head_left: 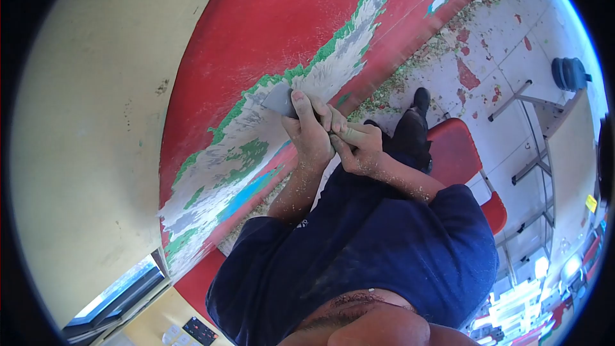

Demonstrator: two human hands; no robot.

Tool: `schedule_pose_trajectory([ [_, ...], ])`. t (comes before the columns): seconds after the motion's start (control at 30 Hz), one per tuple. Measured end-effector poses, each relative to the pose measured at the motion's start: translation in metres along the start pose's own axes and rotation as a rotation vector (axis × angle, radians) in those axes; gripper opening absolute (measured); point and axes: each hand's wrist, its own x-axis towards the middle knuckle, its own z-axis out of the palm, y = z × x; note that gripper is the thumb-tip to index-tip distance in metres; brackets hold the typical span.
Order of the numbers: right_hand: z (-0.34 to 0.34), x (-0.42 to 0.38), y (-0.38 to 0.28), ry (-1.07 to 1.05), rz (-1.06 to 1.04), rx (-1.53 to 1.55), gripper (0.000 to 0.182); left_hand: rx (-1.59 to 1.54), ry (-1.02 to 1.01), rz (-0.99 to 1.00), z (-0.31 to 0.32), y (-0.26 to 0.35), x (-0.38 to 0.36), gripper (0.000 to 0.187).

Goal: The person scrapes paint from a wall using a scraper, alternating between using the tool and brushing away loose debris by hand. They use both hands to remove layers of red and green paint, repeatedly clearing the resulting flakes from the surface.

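Note:
A scraper with a flat grey blade (279,100) rests against a wall, at the upper edge of a pale bare band where the red paint (256,38) is gone. My left hand (311,131) is closed around the scraper near the blade, its thumb lying along it. Just right of it, my right hand (360,147) is closed against the left fingers, apparently around the handle end, which the hands hide. Ragged green paint (266,80) borders the stripped band (224,154). Pale dust and flakes cling to both forearms.
Paint chips (467,74) litter the tiled floor (512,32) along the wall's foot. A red chair (455,150) stands close by my legs. Farther right are a table (570,154) with metal legs and a dark blue water jug (570,74). A window (118,295) shows at lower left.

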Motion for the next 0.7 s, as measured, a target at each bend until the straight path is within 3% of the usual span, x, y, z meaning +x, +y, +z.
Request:
schedule_pose_trajectory([
  [0.5, 0.019, -0.01, 0.004, 0.111, -0.004, 0.067, 0.007, 0.169, 0.031, -0.036, -0.01, -0.002, 0.0, 0.041],
  [0.7, 0.011, 0.012, -0.004, 0.061, 0.019, 0.014, 0.005, 0.28, -0.013, 0.059, 0.014, 0.021, 0.005, 0.045],
])
